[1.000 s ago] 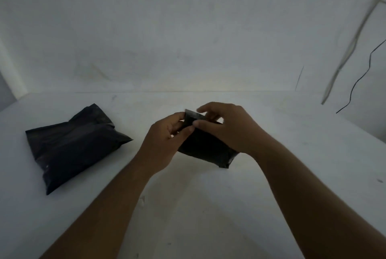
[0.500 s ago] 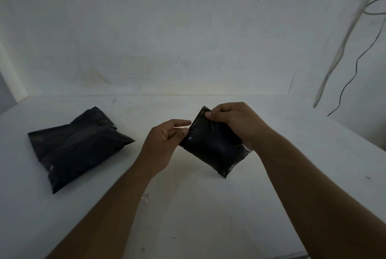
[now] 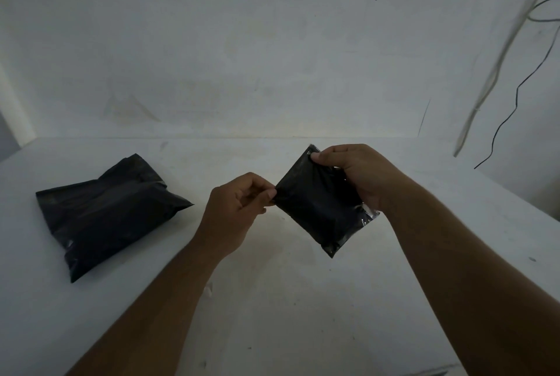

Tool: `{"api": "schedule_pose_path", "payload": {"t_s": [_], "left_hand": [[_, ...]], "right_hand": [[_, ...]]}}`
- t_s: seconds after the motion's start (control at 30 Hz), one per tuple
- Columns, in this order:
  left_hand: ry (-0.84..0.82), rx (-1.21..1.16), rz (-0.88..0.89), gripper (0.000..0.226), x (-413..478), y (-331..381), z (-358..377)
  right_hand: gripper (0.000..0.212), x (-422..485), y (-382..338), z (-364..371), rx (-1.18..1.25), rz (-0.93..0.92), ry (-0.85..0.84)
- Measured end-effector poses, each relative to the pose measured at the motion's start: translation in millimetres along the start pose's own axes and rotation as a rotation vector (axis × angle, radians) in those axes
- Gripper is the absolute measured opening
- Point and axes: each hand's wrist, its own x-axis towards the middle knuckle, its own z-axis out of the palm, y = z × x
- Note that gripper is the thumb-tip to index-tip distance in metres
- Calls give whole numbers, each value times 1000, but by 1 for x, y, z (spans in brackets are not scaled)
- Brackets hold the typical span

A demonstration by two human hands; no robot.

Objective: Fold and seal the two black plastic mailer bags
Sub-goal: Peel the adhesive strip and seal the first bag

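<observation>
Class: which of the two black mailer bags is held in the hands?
The smaller bag, pinched by the left hand and gripped by the right hand. The larger bag lies untouched on the table, to the left.

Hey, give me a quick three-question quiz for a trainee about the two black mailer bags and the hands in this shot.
1. True or false: the left hand and the right hand both hold the smaller mailer bag.
2. Which hand pinches the corner of that bag nearest the larger mailer bag? A) left B) right C) neither
3. Fill in: the larger mailer bag lies on the ____, touched by no hand.

Key: 1 true; 2 A; 3 table.
</observation>
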Motion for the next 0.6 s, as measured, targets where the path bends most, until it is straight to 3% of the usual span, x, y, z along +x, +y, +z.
{"api": "schedule_pose_path", "payload": {"t_s": [0.13,0.3,0.5,0.6], "left_hand": [[-23,15,-55,13,1,0,4],[19,-138,-159,17,2,7,9],[119,-269,-244,15,3,7,13],[106,-250,-256,28,5,6,7]], "right_hand": [[33,2,6,-4,7,10,-4],[15,5,11,1,-51,-70,29],[25,5,14,8,-76,-63,86],[18,7,23,8,-21,-99,101]]}}
